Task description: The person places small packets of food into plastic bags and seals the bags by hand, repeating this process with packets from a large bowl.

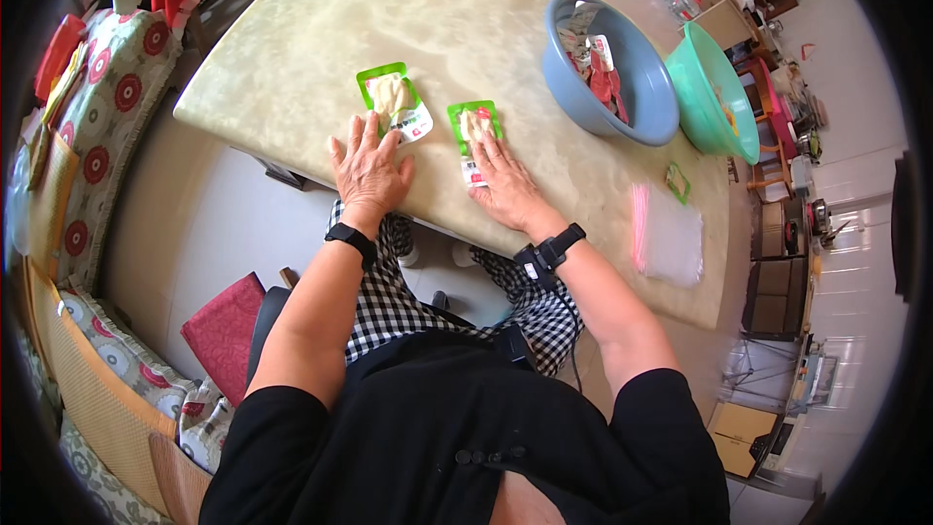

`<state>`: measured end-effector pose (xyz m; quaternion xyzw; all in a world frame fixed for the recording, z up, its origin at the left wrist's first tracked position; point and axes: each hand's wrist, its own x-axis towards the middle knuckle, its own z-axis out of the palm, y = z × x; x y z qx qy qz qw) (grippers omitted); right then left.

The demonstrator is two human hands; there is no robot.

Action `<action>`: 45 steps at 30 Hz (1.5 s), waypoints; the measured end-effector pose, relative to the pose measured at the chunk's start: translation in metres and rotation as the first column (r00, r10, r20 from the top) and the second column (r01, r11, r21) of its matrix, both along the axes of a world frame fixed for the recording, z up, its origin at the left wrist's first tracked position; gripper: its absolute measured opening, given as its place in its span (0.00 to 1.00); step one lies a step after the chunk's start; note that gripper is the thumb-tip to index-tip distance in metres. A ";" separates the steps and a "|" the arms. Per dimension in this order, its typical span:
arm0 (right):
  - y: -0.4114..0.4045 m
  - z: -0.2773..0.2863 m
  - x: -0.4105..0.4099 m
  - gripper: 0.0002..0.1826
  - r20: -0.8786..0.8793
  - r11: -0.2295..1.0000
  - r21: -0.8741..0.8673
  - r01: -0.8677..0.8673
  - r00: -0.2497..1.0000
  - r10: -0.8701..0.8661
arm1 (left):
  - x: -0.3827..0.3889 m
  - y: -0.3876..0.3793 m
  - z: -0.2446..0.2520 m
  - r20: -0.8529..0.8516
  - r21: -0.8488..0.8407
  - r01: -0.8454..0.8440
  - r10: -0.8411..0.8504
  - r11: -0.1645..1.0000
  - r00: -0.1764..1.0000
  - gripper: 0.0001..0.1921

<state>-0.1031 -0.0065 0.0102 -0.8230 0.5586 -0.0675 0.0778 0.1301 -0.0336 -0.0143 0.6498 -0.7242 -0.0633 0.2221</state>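
Note:
Two sealed food packets with green and white edges and pale contents lie flat on the table before me. My left hand [372, 169] rests palm down with fingers spread, its fingertips on the lower part of the left packet [391, 93]. The right packet [474, 120] is smaller in view, and my right hand [508, 181] lies flat over its right side. Neither hand grips anything. Fingers hide part of both packets, which bear writing.
A blue plastic basin [619, 80] with red and white packets stands at the back right, beside a green basin [711, 95]. Nearer me on the marbled table [452, 7] lie a stack of clear zip bags [669, 237] and a small green-edged packet [678, 183].

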 end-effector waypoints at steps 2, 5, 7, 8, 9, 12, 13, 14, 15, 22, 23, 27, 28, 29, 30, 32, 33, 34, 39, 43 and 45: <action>0.000 -0.010 -0.004 0.38 -0.027 0.998 0.064 0.019 0.999 -0.018 | -0.001 0.000 0.001 -0.004 -0.009 0.005 -0.005 1.000 1.000 0.21; -0.005 -0.008 -0.008 0.38 -0.027 0.994 0.105 0.019 1.000 -0.016 | 0.000 0.001 0.003 0.001 0.017 0.007 -0.007 1.000 1.000 0.21; -0.013 -0.001 -0.013 0.36 0.395 0.970 0.240 0.037 0.909 -0.132 | 0.001 0.001 0.001 0.002 0.011 0.012 -0.012 1.000 1.000 0.21; -0.010 0.001 -0.014 0.30 0.461 0.951 0.252 0.180 0.842 -0.282 | 0.002 0.000 0.001 0.001 0.006 0.014 -0.014 1.000 1.000 0.21; -0.007 -0.003 -0.018 0.30 0.461 0.951 0.250 0.183 0.841 -0.283 | 0.002 0.000 0.002 0.001 0.004 0.017 -0.017 1.000 1.000 0.21; 0.006 -0.014 -0.024 0.28 0.459 0.956 0.098 0.276 0.840 -0.290 | 0.004 0.000 0.003 0.002 -0.023 0.035 -0.035 0.999 0.999 0.20; 0.011 -0.014 -0.021 0.28 0.434 0.967 0.087 0.238 0.865 -0.252 | 0.006 0.000 0.002 0.004 -0.008 0.047 -0.047 0.999 0.999 0.20; 0.015 -0.014 -0.018 0.27 0.408 0.977 0.077 0.197 0.888 -0.211 | 0.008 0.001 0.000 0.006 0.008 0.057 -0.057 0.998 0.998 0.20; 0.018 -0.012 -0.015 0.27 0.413 0.978 0.075 0.195 0.887 -0.208 | 0.010 0.001 -0.001 0.011 0.006 0.055 -0.055 0.998 0.998 0.20; 0.022 -0.022 -0.010 0.26 0.195 0.989 0.080 0.127 0.971 -0.140 | 0.026 0.003 -0.001 -0.049 0.033 0.294 -0.292 0.955 0.955 0.17; 0.023 -0.023 -0.008 0.26 0.178 0.987 0.076 0.142 0.972 -0.153 | 0.027 0.004 -0.001 -0.043 0.033 0.291 -0.289 0.956 0.956 0.17; 0.028 -0.023 -0.001 0.26 0.169 0.979 0.074 0.190 0.965 -0.200 | 0.016 0.006 0.019 0.026 0.142 0.300 -0.306 0.944 0.952 0.20; 0.028 -0.022 0.003 0.26 0.151 0.975 0.075 0.208 0.964 -0.217 | 0.007 0.007 0.022 -0.018 0.095 0.314 -0.314 0.945 0.949 0.24; 0.028 -0.021 0.006 0.26 0.132 0.971 0.075 0.227 0.963 -0.236 | -0.001 0.007 0.024 -0.062 0.049 0.327 -0.324 0.944 0.944 0.28; 0.028 -0.016 0.012 0.26 0.135 0.972 0.074 0.225 0.963 -0.233 | -0.007 0.009 0.020 -0.059 0.043 0.348 -0.345 0.937 0.937 0.33; 0.029 -0.008 0.023 0.26 -0.029 0.965 0.110 0.237 0.971 -0.236 | -0.020 0.015 0.015 -0.027 0.114 0.338 -0.338 0.934 0.941 0.34; 0.029 -0.006 0.024 0.26 -0.028 0.964 0.108 0.244 0.970 -0.242 | -0.025 0.017 0.014 -0.001 0.181 0.336 -0.342 0.924 0.940 0.35; 0.028 -0.005 0.024 0.25 -0.015 0.960 0.120 0.253 0.967 -0.253 | -0.025 0.018 0.014 0.046 0.171 0.352 -0.364 0.920 0.930 0.35; 0.015 -0.006 0.026 0.24 0.061 0.966 0.116 0.230 0.969 -0.238 | -0.014 0.000 0.012 0.034 0.179 0.413 -0.425 0.893 0.904 0.34; -0.004 -0.006 0.024 0.22 0.022 0.983 0.062 0.175 0.984 -0.176 | -0.024 -0.023 0.019 0.091 0.244 0.421 -0.452 0.874 0.887 0.33; -0.010 -0.004 0.029 0.23 0.071 0.980 0.037 0.197 0.977 -0.199 | -0.026 -0.029 0.025 0.115 0.263 0.417 -0.458 0.870 0.882 0.32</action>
